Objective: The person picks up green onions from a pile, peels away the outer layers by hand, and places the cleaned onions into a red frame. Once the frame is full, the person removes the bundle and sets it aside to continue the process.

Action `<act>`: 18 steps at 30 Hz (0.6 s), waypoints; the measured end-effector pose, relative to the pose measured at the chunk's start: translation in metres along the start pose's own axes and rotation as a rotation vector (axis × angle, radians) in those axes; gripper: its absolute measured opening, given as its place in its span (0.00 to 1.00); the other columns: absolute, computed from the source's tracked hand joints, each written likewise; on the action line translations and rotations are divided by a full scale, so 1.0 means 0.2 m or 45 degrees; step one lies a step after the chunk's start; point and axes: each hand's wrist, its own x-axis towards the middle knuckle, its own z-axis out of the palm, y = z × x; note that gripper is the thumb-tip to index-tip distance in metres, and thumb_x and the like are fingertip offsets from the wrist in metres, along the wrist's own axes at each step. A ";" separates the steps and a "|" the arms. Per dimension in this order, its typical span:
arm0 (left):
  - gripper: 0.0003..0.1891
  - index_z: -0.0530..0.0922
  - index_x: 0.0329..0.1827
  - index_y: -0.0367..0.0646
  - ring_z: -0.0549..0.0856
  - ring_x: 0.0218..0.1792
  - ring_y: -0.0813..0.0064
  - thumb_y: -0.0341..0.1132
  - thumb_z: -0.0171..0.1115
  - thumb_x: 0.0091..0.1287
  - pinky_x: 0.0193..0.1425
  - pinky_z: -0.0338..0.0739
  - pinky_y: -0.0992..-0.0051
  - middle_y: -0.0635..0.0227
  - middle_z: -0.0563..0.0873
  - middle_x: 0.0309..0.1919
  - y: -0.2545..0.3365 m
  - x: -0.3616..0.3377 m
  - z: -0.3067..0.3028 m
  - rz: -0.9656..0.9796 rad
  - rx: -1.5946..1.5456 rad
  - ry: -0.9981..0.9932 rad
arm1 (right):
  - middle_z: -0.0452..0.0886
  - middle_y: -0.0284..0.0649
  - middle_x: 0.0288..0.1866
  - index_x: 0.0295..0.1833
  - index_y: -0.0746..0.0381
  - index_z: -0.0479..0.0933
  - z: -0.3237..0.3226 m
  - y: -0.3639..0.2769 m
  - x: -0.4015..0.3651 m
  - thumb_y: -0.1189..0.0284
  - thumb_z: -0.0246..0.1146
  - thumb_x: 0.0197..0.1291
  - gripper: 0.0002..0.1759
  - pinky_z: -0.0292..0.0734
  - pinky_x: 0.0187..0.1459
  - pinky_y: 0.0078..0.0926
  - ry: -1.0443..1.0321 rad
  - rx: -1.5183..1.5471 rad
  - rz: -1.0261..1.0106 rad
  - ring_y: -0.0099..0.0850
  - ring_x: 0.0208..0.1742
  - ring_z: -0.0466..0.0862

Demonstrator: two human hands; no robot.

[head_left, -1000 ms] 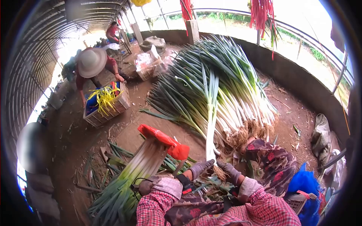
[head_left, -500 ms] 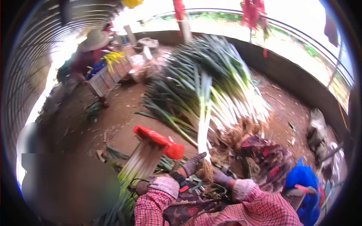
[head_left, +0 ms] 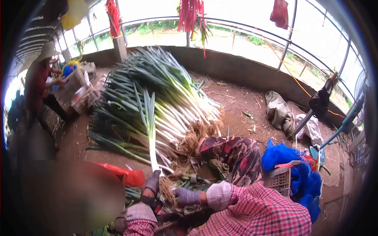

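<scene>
My left hand [head_left: 152,183], in a dark glove, is closed round the lower white stalk of a leek [head_left: 152,151]. The leek stands nearly upright with its green leaves pointing away from me. Its brown roots [head_left: 167,189] hang between my hands. My right hand [head_left: 187,196], gloved in grey-purple, has curled fingers against the roots; what they hold, if anything, is hidden. Just beyond lies a large pile of leeks [head_left: 169,106], roots toward me and to the right.
A red plastic wrap [head_left: 134,177] lies left of my hands. At right are a crate [head_left: 278,180] with blue netting [head_left: 281,155] and grey sacks [head_left: 275,110]. A person in a pale hat [head_left: 37,84] handles a crate [head_left: 73,84] at far left. A low wall [head_left: 224,65] runs behind.
My view has swung right, so the pile and hands sit further left in it. My left hand keeps hold of the leek. The person in the hat now stands more upright.
</scene>
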 end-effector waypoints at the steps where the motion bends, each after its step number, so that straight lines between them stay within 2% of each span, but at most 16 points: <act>1: 0.35 0.79 0.45 0.30 0.84 0.40 0.56 0.62 0.52 0.61 0.45 0.75 0.62 0.46 0.84 0.37 -0.09 0.11 -0.01 -0.043 -0.066 -0.081 | 0.77 0.29 0.26 0.45 0.60 0.79 0.01 0.01 -0.01 0.68 0.60 0.60 0.10 0.70 0.25 0.22 0.085 -0.187 -0.290 0.18 0.26 0.74; 2: 0.36 0.79 0.45 0.32 0.84 0.42 0.55 0.63 0.50 0.62 0.47 0.74 0.61 0.45 0.84 0.38 -0.18 0.19 0.01 -0.089 -0.142 -0.166 | 0.76 0.24 0.27 0.45 0.60 0.80 0.02 0.02 -0.03 0.70 0.60 0.62 0.08 0.69 0.25 0.20 0.166 -0.373 -0.572 0.15 0.27 0.72; 4: 0.35 0.80 0.48 0.39 0.83 0.44 0.53 0.66 0.46 0.63 0.49 0.73 0.59 0.46 0.83 0.41 0.06 -0.01 -0.03 0.234 0.304 -0.169 | 0.77 0.24 0.28 0.46 0.63 0.79 -0.01 -0.31 -0.23 0.71 0.59 0.64 0.09 0.71 0.27 0.20 0.024 -0.378 -0.021 0.15 0.28 0.73; 5: 0.34 0.80 0.50 0.43 0.82 0.45 0.51 0.65 0.43 0.64 0.51 0.72 0.59 0.45 0.83 0.43 -0.18 0.22 0.01 0.408 0.367 -0.205 | 0.78 0.25 0.28 0.45 0.64 0.79 -0.02 -0.22 -0.20 0.70 0.59 0.64 0.09 0.71 0.27 0.20 0.002 -0.356 -0.182 0.15 0.28 0.72; 6: 0.32 0.79 0.50 0.40 0.83 0.44 0.51 0.62 0.46 0.64 0.49 0.73 0.59 0.45 0.83 0.42 0.16 -0.08 -0.03 0.078 0.324 -0.144 | 0.78 0.26 0.28 0.44 0.66 0.78 -0.03 -0.12 -0.18 0.69 0.59 0.65 0.10 0.71 0.27 0.20 -0.028 -0.327 -0.324 0.14 0.27 0.72; 8: 0.26 0.80 0.46 0.35 0.84 0.37 0.56 0.53 0.57 0.61 0.42 0.75 0.61 0.50 0.85 0.37 0.12 -0.06 -0.03 -0.001 0.189 -0.018 | 0.79 0.30 0.28 0.42 0.68 0.78 0.06 -0.44 -0.39 0.68 0.59 0.65 0.11 0.71 0.29 0.20 -0.343 -0.326 0.058 0.15 0.29 0.73; 9: 0.25 0.80 0.44 0.34 0.84 0.35 0.59 0.52 0.56 0.62 0.42 0.75 0.61 0.51 0.85 0.35 -0.03 -0.02 0.00 0.028 0.138 0.252 | 0.78 0.37 0.23 0.40 0.66 0.78 0.11 -0.54 -0.49 0.69 0.58 0.64 0.10 0.72 0.27 0.27 -0.561 -0.451 -0.245 0.26 0.24 0.77; 10: 0.24 0.80 0.42 0.36 0.84 0.35 0.61 0.52 0.57 0.61 0.42 0.74 0.60 0.52 0.84 0.34 -0.12 0.07 -0.04 -0.036 0.198 0.169 | 0.80 0.37 0.26 0.41 0.65 0.79 0.12 -0.55 -0.50 0.71 0.58 0.63 0.09 0.73 0.28 0.26 -0.653 -0.614 -0.797 0.25 0.25 0.78; 12: 0.22 0.81 0.39 0.38 0.82 0.33 0.63 0.52 0.59 0.60 0.39 0.73 0.61 0.56 0.84 0.32 -0.06 0.03 -0.06 -0.285 -0.063 0.068 | 0.81 0.37 0.29 0.44 0.63 0.79 0.04 -0.52 -0.49 0.73 0.58 0.63 0.08 0.75 0.32 0.24 -0.573 -0.338 -0.749 0.24 0.29 0.80; 14: 0.21 0.81 0.38 0.39 0.79 0.29 0.65 0.52 0.61 0.59 0.35 0.72 0.64 0.62 0.82 0.30 0.01 -0.05 -0.05 -0.110 -0.246 -0.149 | 0.83 0.41 0.35 0.46 0.62 0.80 -0.17 -0.46 -0.35 0.73 0.60 0.61 0.10 0.77 0.40 0.22 -0.240 -0.393 -0.061 0.25 0.35 0.82; 15: 0.18 0.77 0.49 0.38 0.77 0.33 0.72 0.41 0.62 0.62 0.37 0.74 0.70 0.65 0.82 0.38 -0.05 0.06 0.01 -0.161 -0.495 -0.275 | 0.83 0.41 0.37 0.52 0.64 0.77 -0.31 -0.30 -0.24 0.70 0.61 0.61 0.15 0.77 0.42 0.25 -0.079 -0.256 0.037 0.29 0.38 0.83; 16: 0.17 0.76 0.49 0.40 0.77 0.33 0.73 0.37 0.64 0.60 0.38 0.74 0.71 0.66 0.81 0.37 -0.04 0.04 0.01 -0.047 -0.748 -0.412 | 0.84 0.41 0.40 0.57 0.66 0.74 -0.46 -0.14 -0.13 0.67 0.61 0.62 0.20 0.78 0.44 0.28 0.092 -0.107 0.116 0.34 0.40 0.84; 18: 0.11 0.79 0.38 0.45 0.76 0.26 0.76 0.39 0.65 0.57 0.35 0.74 0.72 0.72 0.79 0.27 0.15 -0.14 -0.01 -0.222 -1.043 -0.529 | 0.81 0.38 0.37 0.56 0.63 0.73 -0.72 0.08 0.03 0.60 0.59 0.62 0.22 0.75 0.39 0.26 0.384 0.167 0.232 0.31 0.37 0.80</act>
